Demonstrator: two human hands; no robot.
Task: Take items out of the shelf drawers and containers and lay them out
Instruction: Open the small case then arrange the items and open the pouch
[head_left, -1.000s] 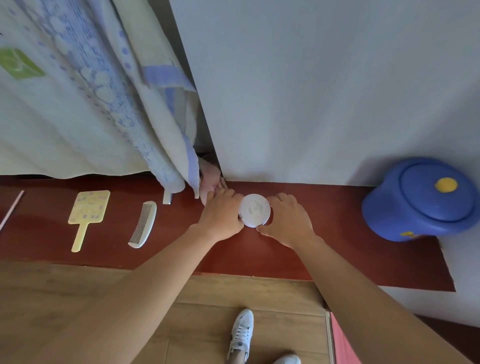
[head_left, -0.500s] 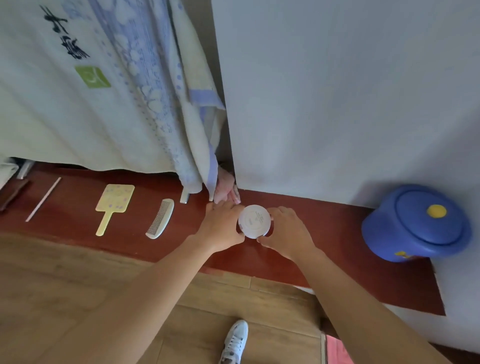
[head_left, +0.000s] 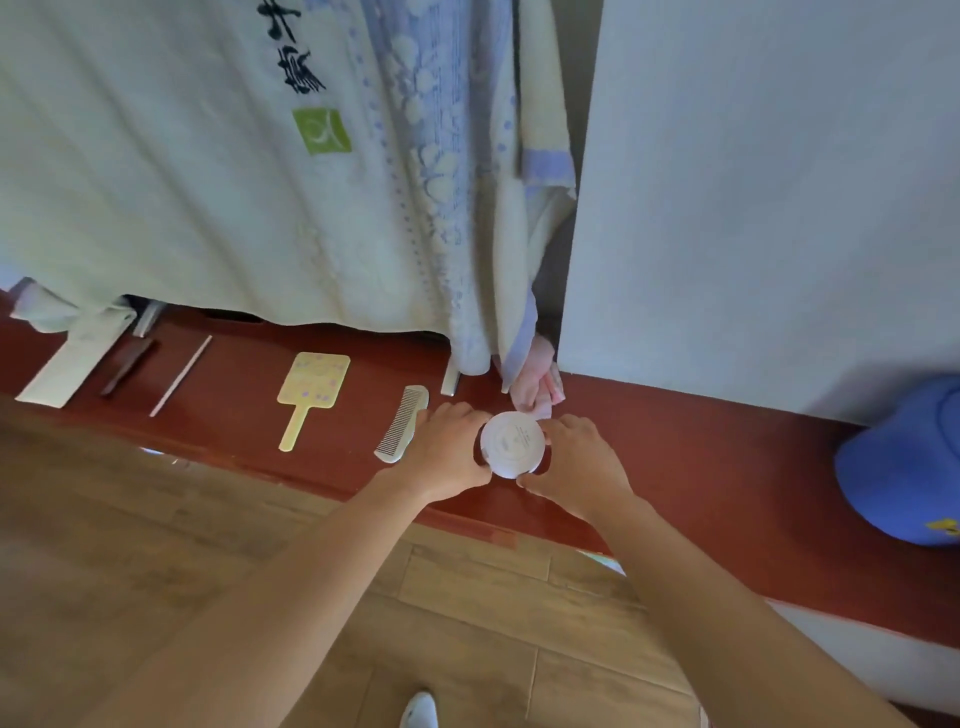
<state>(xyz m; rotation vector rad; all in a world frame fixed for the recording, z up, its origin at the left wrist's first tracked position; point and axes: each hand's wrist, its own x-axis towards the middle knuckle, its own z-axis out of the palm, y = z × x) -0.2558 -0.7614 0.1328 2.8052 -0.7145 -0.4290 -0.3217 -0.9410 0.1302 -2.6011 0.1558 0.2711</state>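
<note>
A small round white jar (head_left: 513, 442) with a printed lid stands on the dark red ledge (head_left: 701, 467). My left hand (head_left: 447, 449) grips its left side and my right hand (head_left: 576, 462) grips its right side, fingers curled round it. Laid out to the left on the ledge are a white comb (head_left: 402, 423), a yellow hand mirror (head_left: 309, 392), a thin white stick (head_left: 181, 375), a dark flat item (head_left: 127, 366) and a white flat packet (head_left: 72, 366).
A pale towel-like cloth (head_left: 234, 182) hangs over the shelf behind the ledge, with a pink cloth (head_left: 537, 387) under its corner. A white panel (head_left: 769, 208) stands at the right. A blue lidded pot (head_left: 904, 462) sits at the far right. Wooden floor lies below.
My view has swung left and down, bringing more laid-out items into sight on the left. Both hands have stayed on the white jar.
</note>
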